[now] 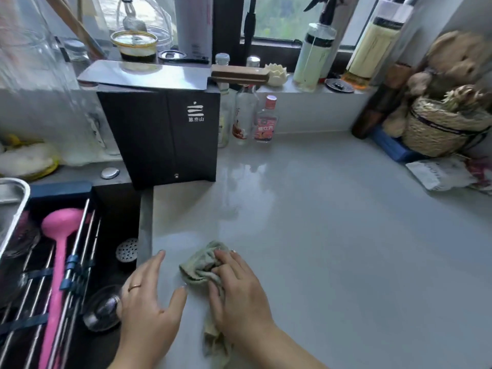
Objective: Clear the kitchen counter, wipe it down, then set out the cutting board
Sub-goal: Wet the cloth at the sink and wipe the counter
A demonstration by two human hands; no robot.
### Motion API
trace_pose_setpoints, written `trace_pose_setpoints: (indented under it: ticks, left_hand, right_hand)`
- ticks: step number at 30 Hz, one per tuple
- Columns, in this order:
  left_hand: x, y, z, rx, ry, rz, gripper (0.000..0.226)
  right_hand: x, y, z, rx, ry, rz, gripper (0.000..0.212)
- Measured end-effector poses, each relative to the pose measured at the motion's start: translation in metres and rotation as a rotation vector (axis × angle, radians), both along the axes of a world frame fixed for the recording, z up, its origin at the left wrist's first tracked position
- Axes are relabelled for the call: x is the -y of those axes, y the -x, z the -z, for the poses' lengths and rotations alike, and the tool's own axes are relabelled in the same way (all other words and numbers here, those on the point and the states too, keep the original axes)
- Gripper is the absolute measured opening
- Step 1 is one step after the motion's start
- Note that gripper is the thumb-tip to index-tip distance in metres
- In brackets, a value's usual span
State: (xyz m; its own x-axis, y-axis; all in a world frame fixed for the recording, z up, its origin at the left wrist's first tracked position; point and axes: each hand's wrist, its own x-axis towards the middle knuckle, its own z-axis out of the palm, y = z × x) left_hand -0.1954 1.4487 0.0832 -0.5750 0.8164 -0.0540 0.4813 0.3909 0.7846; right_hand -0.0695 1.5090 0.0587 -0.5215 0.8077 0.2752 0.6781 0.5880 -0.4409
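Observation:
A crumpled grey-green cloth lies on the pale grey counter near its front left corner. My right hand presses down on the cloth, fingers curled into it. My left hand lies flat and spread on the counter edge beside the sink, touching nothing but the surface; it wears a ring. A wet sheen shows on the counter behind the cloth. No cutting board can be identified for certain; a metal sheet lies on top of the black box.
A black box stands at the counter's back left, with three bottles beside it. A straw basket with a plush toy and a packet sit at the right. The sink on the left holds a rack, pink ladle and glass bowl.

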Motion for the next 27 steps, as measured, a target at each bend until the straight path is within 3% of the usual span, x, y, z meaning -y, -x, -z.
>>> trace_pose_setpoints:
  ticks: [6, 14, 17, 21, 27]
  left_hand:
    - [-0.023, -0.033, -0.004, -0.150, 0.028, 0.052, 0.072]
    - [-0.056, -0.097, -0.007, -0.151, 0.018, -0.076, 0.065]
    - [-0.075, -0.132, -0.011, -0.141, 0.025, -0.128, 0.072]
    - [-0.098, -0.157, -0.010, -0.121, 0.071, -0.187, 0.076]
    - [-0.127, -0.158, -0.002, -0.108, 0.053, -0.133, 0.070]
  right_hand:
    - [-0.068, -0.041, 0.001, -0.006, 0.174, 0.224, 0.035]
    - [-0.205, -0.233, -0.010, -0.019, 0.247, 0.651, 0.045]
    - [-0.253, -0.283, -0.008, -0.013, 0.274, 0.749, 0.043]
    - [-0.306, -0.269, -0.006, 0.023, 0.287, 0.706, 0.042]
    - [-0.324, -0.163, -0.007, 0.057, 0.265, 0.409, 0.044]
